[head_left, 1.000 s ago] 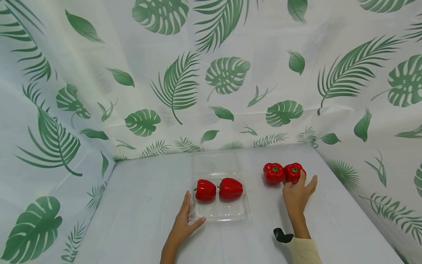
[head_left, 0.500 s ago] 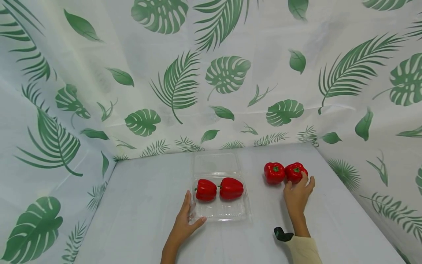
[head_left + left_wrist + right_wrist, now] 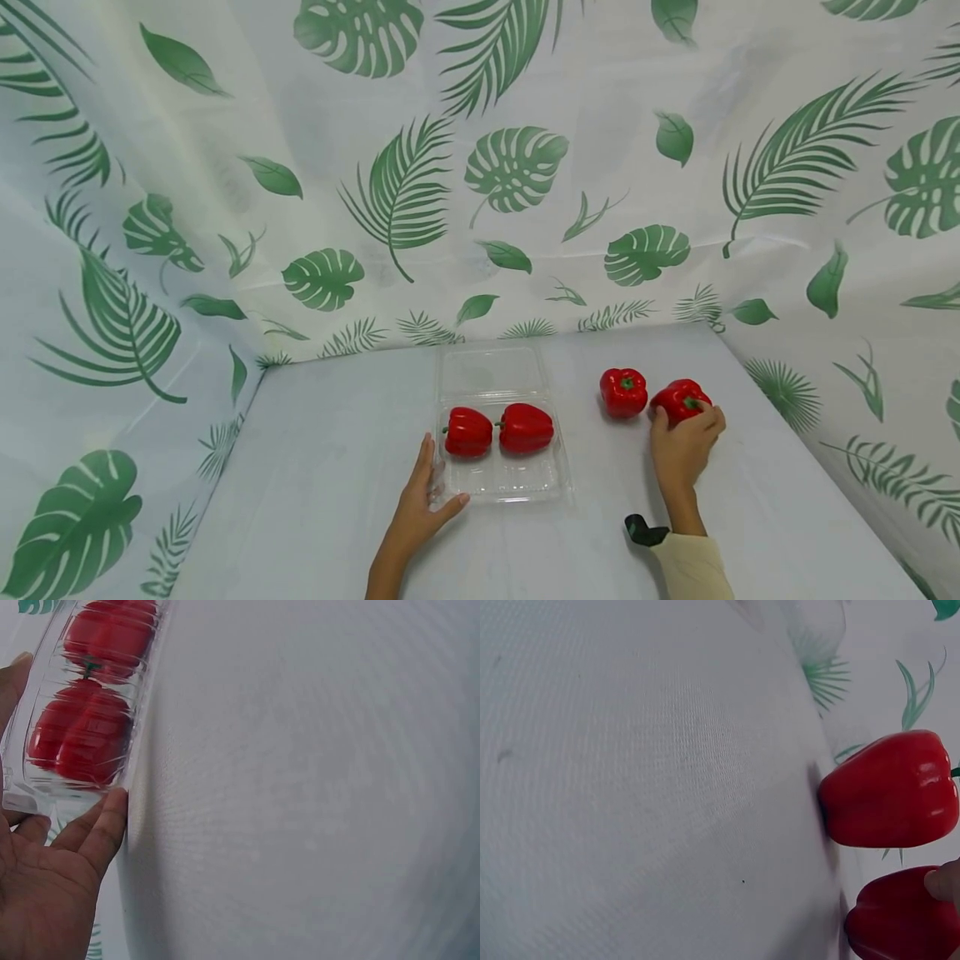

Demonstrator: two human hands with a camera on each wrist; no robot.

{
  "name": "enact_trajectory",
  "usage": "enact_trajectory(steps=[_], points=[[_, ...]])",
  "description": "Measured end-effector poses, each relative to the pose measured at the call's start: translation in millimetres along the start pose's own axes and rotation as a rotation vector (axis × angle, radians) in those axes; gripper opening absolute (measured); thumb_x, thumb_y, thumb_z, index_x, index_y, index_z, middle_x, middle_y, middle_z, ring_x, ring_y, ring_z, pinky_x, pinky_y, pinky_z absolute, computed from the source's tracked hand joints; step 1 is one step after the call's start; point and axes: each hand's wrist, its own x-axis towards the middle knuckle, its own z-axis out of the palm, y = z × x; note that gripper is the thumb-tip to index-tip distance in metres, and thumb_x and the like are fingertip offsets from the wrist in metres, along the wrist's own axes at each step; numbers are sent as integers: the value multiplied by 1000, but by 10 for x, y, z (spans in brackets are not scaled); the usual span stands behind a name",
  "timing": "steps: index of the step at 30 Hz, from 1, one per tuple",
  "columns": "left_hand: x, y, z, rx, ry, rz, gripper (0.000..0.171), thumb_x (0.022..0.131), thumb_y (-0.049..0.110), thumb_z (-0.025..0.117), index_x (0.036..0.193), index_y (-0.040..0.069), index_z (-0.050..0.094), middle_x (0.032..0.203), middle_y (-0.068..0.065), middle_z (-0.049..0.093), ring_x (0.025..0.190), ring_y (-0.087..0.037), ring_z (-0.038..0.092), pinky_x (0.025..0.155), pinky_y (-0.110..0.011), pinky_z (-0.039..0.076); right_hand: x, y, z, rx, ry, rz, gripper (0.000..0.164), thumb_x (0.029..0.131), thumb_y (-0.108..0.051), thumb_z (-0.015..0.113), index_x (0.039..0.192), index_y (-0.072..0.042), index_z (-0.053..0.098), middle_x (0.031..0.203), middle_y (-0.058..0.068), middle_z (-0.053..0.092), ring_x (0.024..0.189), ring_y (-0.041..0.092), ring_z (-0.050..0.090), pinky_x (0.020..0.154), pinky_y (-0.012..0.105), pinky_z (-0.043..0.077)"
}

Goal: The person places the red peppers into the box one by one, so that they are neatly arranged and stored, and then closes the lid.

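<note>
Right hand (image 3: 684, 443) grips a red pepper (image 3: 675, 398) between thumb and fingers, toward bench's (image 3: 315, 467) far right corner; left hand (image 3: 415, 506), fingers extended, rests against clear container (image 3: 498, 480), presumably steadying it.

The head view looks forward and down; wrist views share peppers (image 3: 527, 429), closer.

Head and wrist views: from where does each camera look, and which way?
Head: on the head, forward and down at the table; left hand, right hand, sleeve show.
Left wrist: on that wrist, towards clear container; left hand shows.
Right wrist: on that wrist, towards free pepper and held pepper; fingertip shows.
Head and right wrist share these peppers.
</note>
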Motion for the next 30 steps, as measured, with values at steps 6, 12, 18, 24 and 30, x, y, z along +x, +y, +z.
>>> enact_trajectory(steps=[6,12,18,24,30], points=[[-7,1,7,6,6,-9,105,80,40,78,159,22,10,165,-5,12,140,-38,40,101,-50,48,33,8,12,1,10,8,70,93,-22,64,144,0,22,158,20,15,147,38,21,111,65,34],[3,-2,10,19,14,-12,105,80,40,78,158,22,11,165,-5,13,141,-37,39,101,-50,48,66,44,31,13,28,5,67,91,-21,67,141,-3,27,149,21,26,144,35,27,112,61,36],[-7,-11,16,28,16,-4,105,80,40,78,158,22,11,165,-7,14,139,-38,41,99,-50,50,67,60,15,61,32,1,67,90,-20,69,140,-3,28,147,20,24,143,34,27,111,60,38],[-9,1,9,20,10,-15,105,80,41,78,158,24,10,165,-4,12,141,-37,39,101,-49,49,50,57,-3,108,62,32,72,89,-24,70,143,-9,24,149,15,21,146,26,22,112,57,39],[-9,10,12,22,12,-22,106,79,41,78,158,25,10,165,-4,13,141,-37,38,100,-48,49,50,0,-70,149,117,15,83,88,-27,72,150,-16,18,150,13,23,146,22,22,113,56,39]])
